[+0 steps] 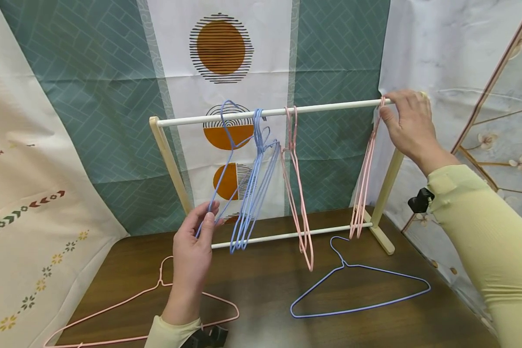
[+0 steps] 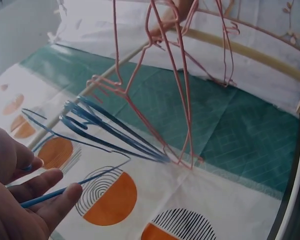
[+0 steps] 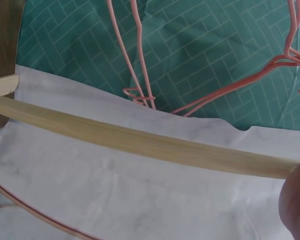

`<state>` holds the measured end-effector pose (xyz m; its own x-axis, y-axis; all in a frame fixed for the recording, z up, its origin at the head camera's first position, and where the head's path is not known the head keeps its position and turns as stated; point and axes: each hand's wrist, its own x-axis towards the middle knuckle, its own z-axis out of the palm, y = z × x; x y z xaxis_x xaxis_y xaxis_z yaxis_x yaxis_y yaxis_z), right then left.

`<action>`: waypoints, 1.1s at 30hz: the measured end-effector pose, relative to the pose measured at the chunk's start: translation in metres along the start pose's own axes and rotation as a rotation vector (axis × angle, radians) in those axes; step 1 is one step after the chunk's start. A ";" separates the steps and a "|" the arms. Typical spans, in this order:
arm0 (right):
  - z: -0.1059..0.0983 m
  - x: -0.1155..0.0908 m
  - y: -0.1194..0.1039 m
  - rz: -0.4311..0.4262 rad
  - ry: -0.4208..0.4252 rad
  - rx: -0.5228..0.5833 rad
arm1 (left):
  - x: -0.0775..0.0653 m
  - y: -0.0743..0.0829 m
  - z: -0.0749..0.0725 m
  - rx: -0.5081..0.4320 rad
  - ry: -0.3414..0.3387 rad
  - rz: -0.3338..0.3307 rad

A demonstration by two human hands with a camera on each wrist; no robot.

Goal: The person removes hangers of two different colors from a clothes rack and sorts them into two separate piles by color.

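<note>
My left hand [image 1: 193,249] pinches the lower corner of a blue hanger [image 1: 221,181] between thumb and fingers; its hook loops over the white top rail [image 1: 330,106] near the left end. In the left wrist view the same blue wire hanger [image 2: 97,176] passes between the fingers. Just right of it, several blue hangers [image 1: 258,140] hang bunched together. My right hand [image 1: 411,121] grips the right end of the rack's top, beside a cluster of pink hangers [image 1: 366,179]. Other pink hangers [image 1: 293,145] hang mid-rail.
A blue hanger [image 1: 343,263] lies flat on the brown table [image 1: 261,290] at the front right. Another pink hanger [image 1: 160,276] lies at the left, partly behind my left forearm. The rack's wooden legs [image 1: 387,186] stand on the table, with patterned cloth [image 1: 343,145] behind.
</note>
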<state>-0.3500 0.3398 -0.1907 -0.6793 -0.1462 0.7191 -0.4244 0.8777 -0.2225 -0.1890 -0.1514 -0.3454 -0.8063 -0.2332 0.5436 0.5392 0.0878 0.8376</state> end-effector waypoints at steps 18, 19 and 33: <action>0.001 0.001 -0.001 0.010 0.010 -0.001 | -0.008 0.001 -0.061 -0.076 0.005 0.011; 0.001 0.001 0.000 0.008 0.012 0.000 | -0.008 0.001 -0.064 -0.070 -0.003 -0.002; 0.002 0.001 -0.002 -0.008 0.027 0.014 | -0.006 -0.037 -0.067 0.051 -0.240 -0.204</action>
<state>-0.3507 0.3372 -0.1911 -0.6597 -0.1409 0.7382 -0.4386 0.8699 -0.2259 -0.1881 -0.2183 -0.3830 -0.9342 -0.0165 0.3564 0.3525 0.1123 0.9291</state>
